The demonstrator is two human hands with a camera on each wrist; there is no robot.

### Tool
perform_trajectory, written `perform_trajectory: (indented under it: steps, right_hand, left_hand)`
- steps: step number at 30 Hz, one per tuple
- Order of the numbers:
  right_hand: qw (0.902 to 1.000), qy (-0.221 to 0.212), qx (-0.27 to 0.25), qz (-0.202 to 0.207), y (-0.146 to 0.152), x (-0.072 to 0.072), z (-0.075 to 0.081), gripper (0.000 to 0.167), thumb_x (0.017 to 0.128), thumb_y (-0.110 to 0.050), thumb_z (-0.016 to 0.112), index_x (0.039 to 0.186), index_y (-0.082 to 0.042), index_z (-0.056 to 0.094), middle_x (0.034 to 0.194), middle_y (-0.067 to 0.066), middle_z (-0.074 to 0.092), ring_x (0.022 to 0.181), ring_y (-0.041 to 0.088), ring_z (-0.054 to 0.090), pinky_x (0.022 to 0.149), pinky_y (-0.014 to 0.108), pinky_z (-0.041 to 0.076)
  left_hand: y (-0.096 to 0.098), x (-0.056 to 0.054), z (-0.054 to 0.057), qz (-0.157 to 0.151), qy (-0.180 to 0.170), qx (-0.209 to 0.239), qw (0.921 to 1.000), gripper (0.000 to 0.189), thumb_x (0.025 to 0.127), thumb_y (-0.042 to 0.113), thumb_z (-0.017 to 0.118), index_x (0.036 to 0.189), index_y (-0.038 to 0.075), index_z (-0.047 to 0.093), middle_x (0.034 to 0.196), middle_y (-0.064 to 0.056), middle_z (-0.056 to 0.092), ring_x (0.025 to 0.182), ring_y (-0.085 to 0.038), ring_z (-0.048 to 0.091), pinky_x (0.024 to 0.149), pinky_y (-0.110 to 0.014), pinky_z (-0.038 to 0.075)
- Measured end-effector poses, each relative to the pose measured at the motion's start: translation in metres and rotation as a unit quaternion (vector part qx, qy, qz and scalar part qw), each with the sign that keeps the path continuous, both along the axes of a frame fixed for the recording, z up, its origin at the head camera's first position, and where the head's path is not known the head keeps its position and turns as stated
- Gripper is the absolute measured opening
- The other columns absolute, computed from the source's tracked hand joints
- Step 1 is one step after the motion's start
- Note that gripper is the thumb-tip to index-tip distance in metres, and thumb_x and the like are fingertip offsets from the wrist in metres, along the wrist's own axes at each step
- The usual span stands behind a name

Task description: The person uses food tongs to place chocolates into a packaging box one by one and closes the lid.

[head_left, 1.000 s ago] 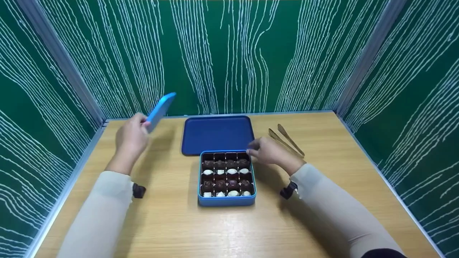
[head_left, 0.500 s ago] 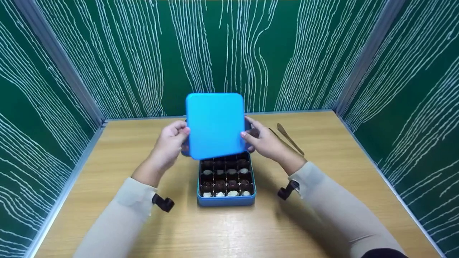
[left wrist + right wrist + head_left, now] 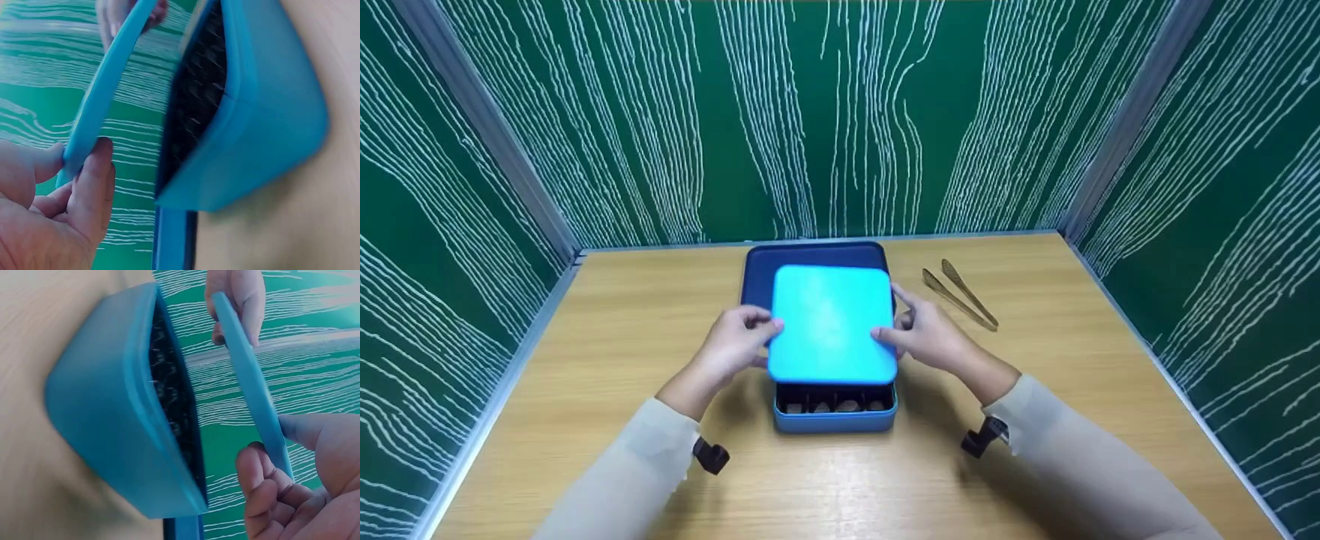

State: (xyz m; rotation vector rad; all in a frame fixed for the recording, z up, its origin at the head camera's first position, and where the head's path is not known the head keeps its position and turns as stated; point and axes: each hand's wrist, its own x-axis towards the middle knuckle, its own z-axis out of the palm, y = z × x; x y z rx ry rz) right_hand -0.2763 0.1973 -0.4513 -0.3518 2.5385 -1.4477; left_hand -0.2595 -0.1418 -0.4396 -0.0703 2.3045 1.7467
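Note:
A bright blue square lid [image 3: 831,322] hangs level above a blue tin [image 3: 834,423], raised off its rim. My left hand [image 3: 739,339] pinches the lid's left edge between thumb and fingers. On the opposite edge my right hand [image 3: 934,334] grips it, thumb on top. Both wrist views show a gap between the lid [image 3: 104,90] and the open tin [image 3: 101,382]. Only the tin's front row of chocolates [image 3: 847,405] shows in the head view; the lid hides the others.
Behind the tin lies a dark blue tray [image 3: 817,255], partly covered by the lid in the head view. Gold tongs [image 3: 960,296] rest on the wooden table [image 3: 622,300] to the right. Green walls with white lines [image 3: 840,112] enclose the table.
My left hand has brought the lid from the left to the middle. My right hand has left the tin's back corner and taken hold of the lid, which has come down over the tin.

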Motion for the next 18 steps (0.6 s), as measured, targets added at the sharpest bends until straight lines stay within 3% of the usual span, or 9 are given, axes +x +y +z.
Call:
perform_trajectory:
  steps: [4, 10, 18]
  right_hand:
    - [0.9996, -0.022, 0.02, 0.003, 0.001, 0.007, -0.01, 0.106, 0.103, -0.029, 0.086, 0.183, -0.008, 0.02, 0.072, -0.002, 0.064, 0.065, 0.021, 0.065, 0.054, 0.022, 0.044]
    - [0.9973, -0.052, 0.049, 0.017, 0.002, 0.012, -0.024, 0.105, 0.103, -0.031, 0.087, 0.182, -0.007, 0.022, 0.073, -0.001, 0.066, 0.063, 0.017, 0.062, 0.053, 0.022, 0.042]
    - [0.9954, -0.061, 0.072, 0.02, 0.0, 0.013, -0.029, 0.103, 0.103, -0.034, 0.087, 0.18, 0.0, 0.026, 0.077, 0.003, 0.069, 0.063, 0.015, 0.059, 0.054, 0.023, 0.043]
  left_hand:
    - [0.002, 0.007, -0.011, -0.003, -0.009, -0.074, 0.9972, 0.043, 0.113, 0.023, 0.074, 0.146, -0.003, 0.069, 0.129, -0.019, 0.071, 0.094, -0.025, 0.078, 0.08, -0.033, 0.072]
    - [0.006, 0.014, -0.021, -0.028, -0.002, -0.151, 0.9882, 0.038, 0.112, 0.024, 0.075, 0.14, -0.002, 0.075, 0.107, -0.012, 0.078, 0.074, -0.019, 0.076, 0.072, -0.031, 0.07]
    - [0.007, 0.019, -0.029, -0.03, 0.015, -0.175, 0.984, 0.036, 0.111, 0.021, 0.076, 0.137, -0.004, 0.075, 0.101, -0.011, 0.08, 0.064, -0.016, 0.068, 0.068, -0.037, 0.07]
